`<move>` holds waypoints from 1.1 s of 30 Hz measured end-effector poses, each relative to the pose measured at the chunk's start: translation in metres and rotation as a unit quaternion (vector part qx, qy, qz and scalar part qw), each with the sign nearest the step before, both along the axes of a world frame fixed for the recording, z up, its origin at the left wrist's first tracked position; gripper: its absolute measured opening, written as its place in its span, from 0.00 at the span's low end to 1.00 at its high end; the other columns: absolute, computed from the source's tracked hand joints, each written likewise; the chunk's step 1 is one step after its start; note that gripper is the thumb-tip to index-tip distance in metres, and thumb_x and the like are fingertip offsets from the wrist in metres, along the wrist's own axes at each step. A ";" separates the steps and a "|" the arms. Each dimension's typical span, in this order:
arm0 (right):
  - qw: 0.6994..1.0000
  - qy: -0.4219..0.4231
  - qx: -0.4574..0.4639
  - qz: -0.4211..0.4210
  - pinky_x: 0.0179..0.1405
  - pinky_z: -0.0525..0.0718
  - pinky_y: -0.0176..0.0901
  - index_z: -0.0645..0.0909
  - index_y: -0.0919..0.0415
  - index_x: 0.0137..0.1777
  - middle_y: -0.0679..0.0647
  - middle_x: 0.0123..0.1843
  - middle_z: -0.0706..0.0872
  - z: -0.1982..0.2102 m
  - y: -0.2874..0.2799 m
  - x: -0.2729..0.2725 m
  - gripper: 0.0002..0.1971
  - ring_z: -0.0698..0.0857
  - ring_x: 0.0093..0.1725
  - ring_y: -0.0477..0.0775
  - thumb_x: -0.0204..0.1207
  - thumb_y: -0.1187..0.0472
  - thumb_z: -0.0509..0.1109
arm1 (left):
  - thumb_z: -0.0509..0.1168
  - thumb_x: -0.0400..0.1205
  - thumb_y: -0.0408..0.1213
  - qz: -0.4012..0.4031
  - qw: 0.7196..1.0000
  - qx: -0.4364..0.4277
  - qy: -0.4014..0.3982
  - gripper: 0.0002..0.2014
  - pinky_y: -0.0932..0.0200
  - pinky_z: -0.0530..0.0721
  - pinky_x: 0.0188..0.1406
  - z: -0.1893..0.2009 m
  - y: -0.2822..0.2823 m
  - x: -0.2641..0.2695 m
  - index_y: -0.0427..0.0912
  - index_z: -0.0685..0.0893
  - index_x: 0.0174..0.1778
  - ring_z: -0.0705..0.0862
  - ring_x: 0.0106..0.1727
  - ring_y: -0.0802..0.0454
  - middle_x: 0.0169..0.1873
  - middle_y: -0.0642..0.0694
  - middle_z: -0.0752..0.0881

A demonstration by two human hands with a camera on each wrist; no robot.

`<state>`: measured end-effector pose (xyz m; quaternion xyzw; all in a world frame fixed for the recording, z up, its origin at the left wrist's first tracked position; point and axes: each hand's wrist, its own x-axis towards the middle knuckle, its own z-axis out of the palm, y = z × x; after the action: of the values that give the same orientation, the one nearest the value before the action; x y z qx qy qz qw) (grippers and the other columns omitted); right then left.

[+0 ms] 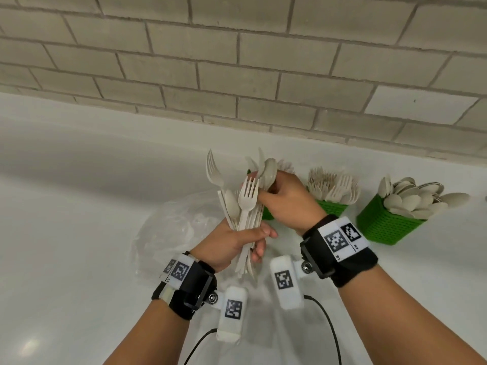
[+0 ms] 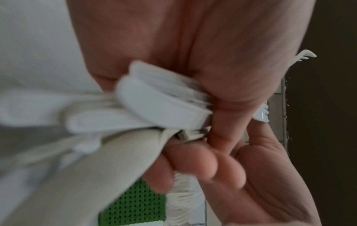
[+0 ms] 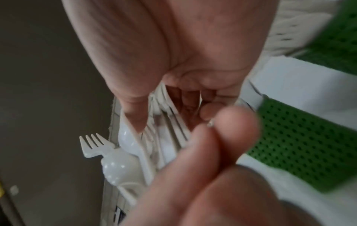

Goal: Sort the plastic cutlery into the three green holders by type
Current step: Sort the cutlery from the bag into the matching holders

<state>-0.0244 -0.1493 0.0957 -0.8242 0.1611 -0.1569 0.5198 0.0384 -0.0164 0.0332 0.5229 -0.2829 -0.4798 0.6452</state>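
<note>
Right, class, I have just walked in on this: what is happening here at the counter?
A person is sorting plastic cutlery. The left hand grips a mixed bundle of forks and spoons by the handles, while the right hand pulls spoons from its top. On the white counter, one green holder already has forks, another green holder spoons; a third is mostly hidden behind the hands.
</note>
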 end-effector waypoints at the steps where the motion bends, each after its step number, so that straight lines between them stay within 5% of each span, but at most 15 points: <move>1: 1.000 -0.011 0.024 -0.005 0.50 0.84 0.46 0.85 0.64 0.50 0.57 0.46 0.91 -0.003 -0.001 -0.002 0.07 0.88 0.47 0.52 0.80 0.61 0.70 | 0.68 0.78 0.34 -0.010 1.000 0.006 -0.010 0.09 0.56 0.83 0.31 0.000 -0.003 -0.002 0.31 0.87 0.45 0.80 0.25 0.47 0.24 0.40 0.82; 5: 0.999 -0.003 0.044 0.001 0.50 0.85 0.67 0.82 0.71 0.48 0.68 0.45 0.89 -0.015 0.001 -0.015 0.10 0.87 0.48 0.69 0.81 0.62 0.68 | 0.70 0.76 0.32 -0.014 1.000 -0.005 -0.002 0.06 0.54 0.86 0.37 -0.001 -0.012 -0.011 0.32 0.88 0.42 0.86 0.30 0.45 0.29 0.38 0.87; 8: 0.997 0.024 0.070 0.030 0.33 0.84 0.73 0.81 0.68 0.49 0.70 0.40 0.88 -0.015 0.003 -0.028 0.12 0.85 0.33 0.78 0.83 0.57 0.66 | 0.69 0.76 0.33 0.021 0.999 -0.024 0.023 0.05 0.54 0.85 0.35 -0.001 -0.017 -0.017 0.34 0.87 0.41 0.86 0.30 0.45 0.30 0.36 0.87; 10: 0.991 -0.018 0.135 0.005 0.43 0.86 0.69 0.80 0.62 0.59 0.60 0.47 0.90 -0.007 0.001 -0.032 0.12 0.88 0.41 0.72 0.83 0.55 0.65 | 0.68 0.81 0.32 0.031 0.999 -0.023 -0.004 0.05 0.53 0.84 0.34 -0.002 -0.018 -0.018 0.33 0.84 0.44 0.84 0.28 0.45 0.29 0.37 0.85; 12: 0.986 -0.090 0.135 -0.048 0.65 0.82 0.50 0.75 0.56 0.71 0.51 0.63 0.86 0.007 -0.004 -0.034 0.21 0.85 0.61 0.51 0.79 0.52 0.66 | 0.66 0.83 0.30 0.027 0.998 -0.003 -0.057 0.05 0.52 0.83 0.36 -0.005 -0.021 -0.019 0.33 0.83 0.43 0.82 0.28 0.45 0.29 0.37 0.85; 15: 0.990 -0.121 -0.065 -0.013 0.72 0.73 0.36 0.65 0.49 0.79 0.46 0.76 0.75 0.025 0.000 -0.037 0.30 0.74 0.73 0.39 0.79 0.47 0.67 | 0.67 0.83 0.28 0.020 0.993 0.020 -0.115 0.05 0.53 0.83 0.35 -0.003 -0.026 -0.024 0.30 0.83 0.42 0.83 0.31 0.45 0.30 0.37 0.84; 18: 0.952 -0.091 -0.287 0.054 0.76 0.71 0.52 0.72 0.53 0.77 0.48 0.76 0.77 0.020 0.006 -0.039 0.23 0.72 0.76 0.44 0.83 0.50 0.63 | 0.65 0.80 0.21 0.037 0.985 0.014 -0.169 0.09 0.59 0.83 0.31 0.000 -0.030 -0.027 0.35 0.83 0.36 0.83 0.29 0.50 0.27 0.41 0.84; 22: 0.942 -0.229 -0.243 0.034 0.79 0.65 0.53 0.68 0.61 0.79 0.54 0.78 0.74 0.029 0.016 -0.047 0.25 0.68 0.80 0.49 0.82 0.59 0.57 | 0.65 0.81 0.29 0.033 0.978 0.021 -0.204 0.05 0.59 0.86 0.35 -0.007 -0.031 -0.023 0.40 0.84 0.40 0.85 0.32 0.50 0.32 0.48 0.87; 25: 0.902 -0.161 -0.397 0.055 0.79 0.63 0.57 0.75 0.58 0.75 0.51 0.74 0.79 0.029 0.022 -0.044 0.22 0.69 0.79 0.52 0.84 0.57 0.55 | 0.62 0.82 0.29 0.048 0.967 0.035 -0.246 0.10 0.72 0.82 0.37 -0.008 -0.031 -0.024 0.49 0.80 0.39 0.84 0.34 0.67 0.32 0.65 0.87; 28: 0.898 0.004 -0.430 0.095 0.83 0.57 0.56 0.76 0.57 0.74 0.51 0.73 0.80 0.015 0.011 -0.045 0.26 0.67 0.81 0.50 0.84 0.50 0.47 | 0.61 0.78 0.21 0.053 0.971 0.038 -0.231 0.08 0.61 0.77 0.27 -0.002 -0.032 -0.026 0.31 0.79 0.33 0.80 0.26 0.52 0.21 0.50 0.81; 30: 0.912 -0.004 -0.404 0.070 0.80 0.59 0.51 0.78 0.57 0.72 0.52 0.71 0.81 0.015 0.006 -0.050 0.25 0.69 0.79 0.53 0.83 0.46 0.52 | 0.60 0.76 0.22 0.062 0.975 0.034 -0.211 0.06 0.59 0.74 0.25 0.000 -0.031 -0.026 0.25 0.77 0.33 0.77 0.23 0.47 0.20 0.43 0.78; 33: 0.882 -0.061 -0.466 -0.039 0.55 0.74 0.52 0.87 0.55 0.57 0.50 0.51 0.85 0.019 0.009 -0.054 0.20 0.79 0.56 0.55 0.73 0.43 0.68 | 0.58 0.75 0.20 0.081 0.973 0.045 -0.213 0.11 0.61 0.72 0.23 0.002 -0.036 -0.025 0.32 0.77 0.26 0.76 0.21 0.51 0.18 0.46 0.77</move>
<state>-0.0782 -0.1403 0.1144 -0.9532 0.0694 -0.2837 0.0780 0.0134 -0.0528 0.0348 0.6628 -0.3490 -0.3154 0.5826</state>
